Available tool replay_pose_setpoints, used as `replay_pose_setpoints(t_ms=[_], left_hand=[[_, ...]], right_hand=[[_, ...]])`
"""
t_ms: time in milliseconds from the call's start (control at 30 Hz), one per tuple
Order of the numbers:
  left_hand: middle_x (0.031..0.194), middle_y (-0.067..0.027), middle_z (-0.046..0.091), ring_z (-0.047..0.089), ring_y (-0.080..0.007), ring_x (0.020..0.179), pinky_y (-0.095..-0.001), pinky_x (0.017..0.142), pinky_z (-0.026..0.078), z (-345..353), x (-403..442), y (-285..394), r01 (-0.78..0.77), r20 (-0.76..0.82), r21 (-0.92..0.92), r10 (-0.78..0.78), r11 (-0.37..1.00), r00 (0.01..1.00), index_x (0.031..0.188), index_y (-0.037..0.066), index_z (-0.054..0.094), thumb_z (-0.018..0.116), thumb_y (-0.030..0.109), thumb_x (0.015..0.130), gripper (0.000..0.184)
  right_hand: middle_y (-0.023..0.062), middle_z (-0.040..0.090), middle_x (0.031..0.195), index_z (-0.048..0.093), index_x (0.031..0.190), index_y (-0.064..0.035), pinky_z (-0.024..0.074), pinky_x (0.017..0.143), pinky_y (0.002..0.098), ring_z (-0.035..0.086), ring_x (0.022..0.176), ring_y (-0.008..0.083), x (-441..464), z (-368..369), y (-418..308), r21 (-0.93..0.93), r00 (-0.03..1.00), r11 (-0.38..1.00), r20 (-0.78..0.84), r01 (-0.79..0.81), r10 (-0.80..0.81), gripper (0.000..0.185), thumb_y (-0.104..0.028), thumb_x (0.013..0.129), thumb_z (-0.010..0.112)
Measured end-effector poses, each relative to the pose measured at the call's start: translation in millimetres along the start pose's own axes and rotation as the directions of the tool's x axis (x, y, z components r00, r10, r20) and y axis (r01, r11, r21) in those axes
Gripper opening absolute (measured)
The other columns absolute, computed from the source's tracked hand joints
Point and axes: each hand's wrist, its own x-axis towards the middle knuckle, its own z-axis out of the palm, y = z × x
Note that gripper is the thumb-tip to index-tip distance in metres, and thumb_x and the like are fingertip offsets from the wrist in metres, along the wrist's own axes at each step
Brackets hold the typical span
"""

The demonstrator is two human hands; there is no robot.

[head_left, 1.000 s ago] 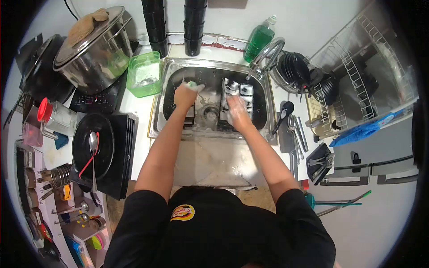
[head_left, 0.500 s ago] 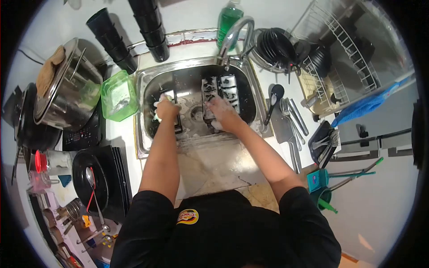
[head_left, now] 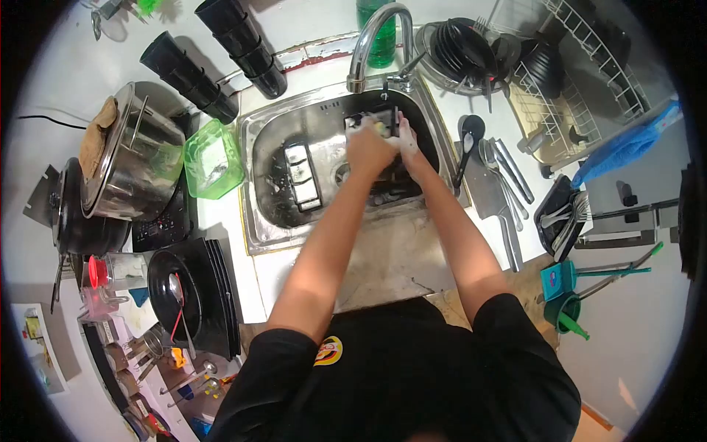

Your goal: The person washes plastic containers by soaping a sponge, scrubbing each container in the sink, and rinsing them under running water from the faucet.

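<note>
In the steel sink (head_left: 259,132), my left hand (head_left: 370,151) presses a yellowish sponge (head_left: 382,129) against a soapy black tray (head_left: 361,120) in the right half of the basin. My right hand (head_left: 411,147) grips that tray at its right edge, foam on the fingers. A second black tray with white, foamy compartments (head_left: 302,175) lies by itself in the left half. Behind my hands rises the chrome faucet (head_left: 359,66). Part of the right tray is hidden by my hands.
Left of the sink are a green plastic container (head_left: 213,159), a large steel pot (head_left: 147,166) and stacked black cups (head_left: 254,59). To the right lie a black ladle (head_left: 472,131), a knife (head_left: 508,239) and a dish rack (head_left: 560,125).
My left hand has moved right with the sponge, away from the left tray, to the right tray. My right hand has shifted to the tray's right edge, and that tray now sits raised and turned.
</note>
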Motion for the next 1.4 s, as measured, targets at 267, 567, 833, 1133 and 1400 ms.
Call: replay_pose_setpoints(t_ms=[267,567,833,1133,1400], left_hand=[[0.103,-0.0229,0.055,0.059,-0.0397,0.086,-0.044,0.072,0.048,18,7,-12,-0.165,-0.064,0.085,0.171,0.983,0.983,0.109,0.011,0.052,0.06,0.027,0.076,0.037],[0.108,-0.0253,0.056,0.053,-0.0395,0.103,-0.0428,0.088,0.042,-48,66,-188,0.382,-0.095,0.256,-0.37,0.888,0.924,0.118,0.002,0.044,0.061,0.042,0.073,0.062],[0.111,-0.0293,0.053,0.053,-0.0352,0.107,-0.0372,0.088,0.044,-8,90,-282,0.237,0.309,0.428,-0.387,0.872,0.869,0.12,-0.01,0.033,0.075,0.032,0.052,0.091],[0.065,-0.0071,0.056,0.052,-0.0181,0.056,-0.0308,0.047,0.042,-25,66,-276,0.52,0.739,-0.137,-0.263,0.843,0.62,0.074,0.007,0.063,0.07,0.019,0.056,0.023],[0.069,-0.0029,0.059,0.053,-0.0104,0.05,-0.0214,0.043,0.042,-106,41,-161,0.458,0.625,-0.508,-0.054,0.73,0.779,0.087,0.004,0.062,0.065,0.017,0.07,0.021]], right_hand=[[0.0221,0.038,0.132,0.011,0.14,-0.0027,0.0317,0.098,0.0321,0.04,0.119,0.0335,-1,-15,-3,-0.21,0.999,0.977,0.019,-0.025,0.03,0.071,-0.035,0.087,0.046],[0.0242,0.053,0.105,0.047,0.116,-0.0018,0.0407,0.084,0.0407,0.052,0.097,0.037,-31,23,-58,-0.631,0.803,0.706,-0.215,0.321,-0.556,0.044,-0.012,0.074,0.05],[0.0176,0.061,0.103,0.063,0.098,-0.0057,0.0456,0.079,0.0415,0.059,0.093,0.0323,23,217,111,-0.702,0.874,0.644,0.475,0.303,0.106,0.032,-0.028,0.079,0.049],[0.0211,0.059,0.105,0.061,0.104,-0.0039,0.0425,0.084,0.0414,0.058,0.096,0.0329,32,227,150,-0.568,0.907,0.797,0.195,-0.206,0.373,0.045,-0.038,0.081,0.043],[0.0197,0.06,0.094,0.057,0.106,-0.0029,0.0453,0.07,0.0442,0.057,0.081,0.0369,9,154,-16,-0.71,0.944,0.622,0.229,0.33,-0.24,0.039,-0.033,0.088,0.04]])
